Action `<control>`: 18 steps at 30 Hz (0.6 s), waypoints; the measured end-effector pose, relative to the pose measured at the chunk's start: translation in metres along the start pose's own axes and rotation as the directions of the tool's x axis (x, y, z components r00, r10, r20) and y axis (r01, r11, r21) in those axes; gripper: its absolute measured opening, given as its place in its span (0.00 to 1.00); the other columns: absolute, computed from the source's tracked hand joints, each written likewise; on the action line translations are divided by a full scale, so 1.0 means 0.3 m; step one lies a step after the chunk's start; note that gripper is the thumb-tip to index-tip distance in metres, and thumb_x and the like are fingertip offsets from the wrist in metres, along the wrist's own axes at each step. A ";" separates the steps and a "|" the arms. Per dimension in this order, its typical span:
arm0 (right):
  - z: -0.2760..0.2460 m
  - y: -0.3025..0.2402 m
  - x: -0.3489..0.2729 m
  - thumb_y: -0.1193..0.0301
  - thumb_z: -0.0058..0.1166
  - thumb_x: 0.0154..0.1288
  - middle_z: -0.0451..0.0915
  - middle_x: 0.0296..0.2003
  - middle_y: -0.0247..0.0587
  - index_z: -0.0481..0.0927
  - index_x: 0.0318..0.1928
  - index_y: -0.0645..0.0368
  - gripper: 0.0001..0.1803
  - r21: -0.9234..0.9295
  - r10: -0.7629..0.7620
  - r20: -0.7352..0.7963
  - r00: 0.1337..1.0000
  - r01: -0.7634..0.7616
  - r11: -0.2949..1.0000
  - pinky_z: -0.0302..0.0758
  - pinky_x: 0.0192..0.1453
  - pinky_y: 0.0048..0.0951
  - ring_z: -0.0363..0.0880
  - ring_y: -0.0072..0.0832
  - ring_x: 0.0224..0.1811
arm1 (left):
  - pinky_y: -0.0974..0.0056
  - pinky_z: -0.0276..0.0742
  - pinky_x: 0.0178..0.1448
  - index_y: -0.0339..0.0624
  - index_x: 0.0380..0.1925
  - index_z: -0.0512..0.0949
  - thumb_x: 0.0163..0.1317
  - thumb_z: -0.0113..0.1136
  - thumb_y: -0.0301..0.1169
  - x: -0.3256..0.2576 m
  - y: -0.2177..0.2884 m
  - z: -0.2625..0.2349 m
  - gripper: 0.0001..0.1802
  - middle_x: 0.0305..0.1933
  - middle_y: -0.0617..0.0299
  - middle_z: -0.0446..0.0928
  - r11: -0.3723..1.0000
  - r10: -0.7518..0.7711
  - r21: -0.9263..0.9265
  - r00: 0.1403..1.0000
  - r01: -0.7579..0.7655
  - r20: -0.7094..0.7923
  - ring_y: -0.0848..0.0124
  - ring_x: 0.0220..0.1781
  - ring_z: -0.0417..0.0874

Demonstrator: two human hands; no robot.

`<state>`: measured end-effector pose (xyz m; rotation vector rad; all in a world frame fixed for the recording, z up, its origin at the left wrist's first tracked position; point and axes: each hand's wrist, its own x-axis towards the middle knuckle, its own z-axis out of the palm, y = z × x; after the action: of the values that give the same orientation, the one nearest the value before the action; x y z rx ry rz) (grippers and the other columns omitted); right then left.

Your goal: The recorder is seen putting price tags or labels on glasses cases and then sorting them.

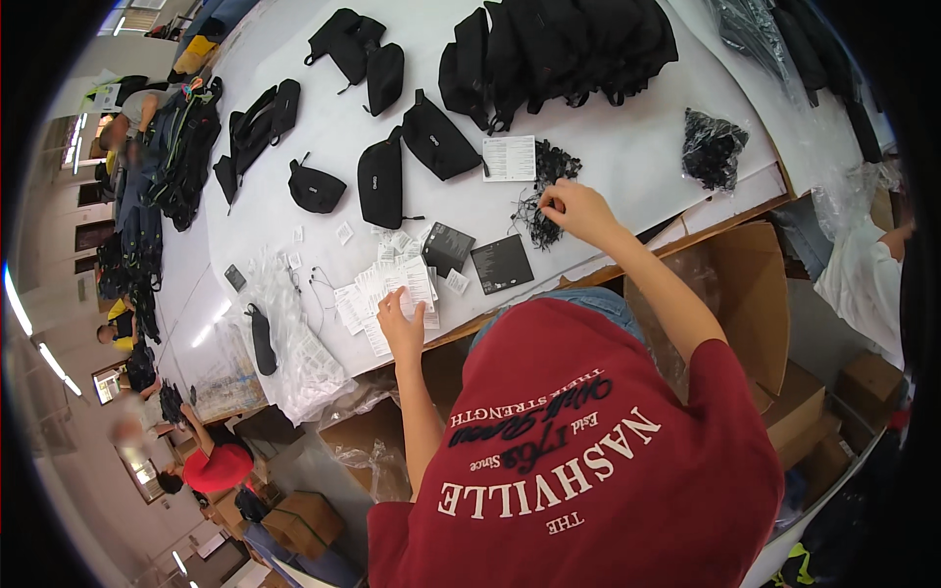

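My left hand rests on a spread of white printed paper tags, its thumb apart from the fingers and the paper showing between them. Over a loose heap of small black cord fasteners, my right hand is closed in a pinch; what lies between the fingertips is too small to make out. Two black cards lie between my hands near the table edge. A white printed card sits left of the heap. Beyond the tags are black zip pouches, several of them lying apart.
A big pile of black pouches stands at the back. On the right is a clear bag of black pieces; on the left, a crumpled plastic bag. Cardboard boxes are below the edge. Other people work at far left.
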<state>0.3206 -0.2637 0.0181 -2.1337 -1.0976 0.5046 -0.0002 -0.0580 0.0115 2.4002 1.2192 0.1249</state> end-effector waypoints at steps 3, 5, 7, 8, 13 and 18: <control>0.108 -0.044 -0.002 0.66 0.56 0.54 0.73 0.28 0.36 0.78 0.30 0.53 0.05 0.020 -0.062 -0.058 0.996 0.064 0.998 0.73 0.31 0.36 0.77 0.34 0.29 | 0.51 0.61 0.59 0.44 0.54 0.69 0.47 0.70 0.40 0.001 0.024 -0.005 0.34 0.53 0.48 0.64 1.000 0.002 -0.025 1.000 -0.001 0.022 0.50 0.56 0.63; 0.152 -0.078 0.017 0.69 0.55 0.53 0.73 0.31 0.38 0.77 0.29 0.54 0.04 -0.001 -0.064 0.018 0.998 0.064 0.998 0.74 0.32 0.38 0.78 0.36 0.29 | 0.51 0.61 0.58 0.44 0.54 0.69 0.45 0.71 0.41 -0.011 0.062 -0.003 0.35 0.52 0.49 0.64 1.000 -0.010 -0.020 1.000 0.010 0.027 0.50 0.55 0.64; 0.204 -0.091 0.038 0.73 0.55 0.50 0.73 0.33 0.41 0.77 0.30 0.54 0.04 -0.113 -0.169 0.044 0.985 0.173 0.978 0.74 0.32 0.38 0.78 0.38 0.29 | 0.50 0.62 0.57 0.44 0.54 0.68 0.42 0.73 0.40 -0.022 0.085 0.006 0.38 0.54 0.49 0.62 1.000 -0.013 0.023 1.000 0.012 0.008 0.50 0.56 0.62; 0.220 -0.089 0.049 0.76 0.55 0.47 0.73 0.34 0.43 0.77 0.30 0.56 0.06 -0.125 -0.186 0.073 0.980 0.194 0.973 0.75 0.33 0.40 0.79 0.42 0.31 | 0.49 0.61 0.59 0.44 0.55 0.67 0.41 0.74 0.38 -0.021 0.086 0.012 0.39 0.54 0.49 0.61 0.999 -0.034 0.005 0.999 0.034 0.011 0.49 0.57 0.60; 0.285 -0.033 0.107 0.77 0.56 0.46 0.74 0.35 0.45 0.76 0.28 0.61 0.05 -0.296 -0.170 0.187 0.968 0.220 0.930 0.76 0.35 0.41 0.79 0.43 0.33 | 0.51 0.61 0.62 0.40 0.53 0.70 0.49 0.67 0.37 -0.026 0.096 -0.005 0.30 0.55 0.45 0.65 1.000 0.011 0.004 1.000 -0.011 0.022 0.49 0.58 0.63; 0.224 -0.047 0.132 0.75 0.56 0.49 0.75 0.34 0.45 0.77 0.26 0.62 0.03 -0.191 -0.161 0.230 0.960 0.207 0.960 0.76 0.36 0.40 0.79 0.43 0.32 | 0.63 0.74 0.45 0.30 0.36 0.77 0.63 0.54 0.37 0.015 -0.001 -0.019 0.16 0.31 0.49 0.79 0.943 -0.167 -0.292 0.986 0.161 0.004 0.59 0.34 0.80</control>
<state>0.2949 -0.1990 -0.0199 -2.1659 -1.5168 0.5569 0.0008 -0.0526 0.0159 2.0414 1.3054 0.2600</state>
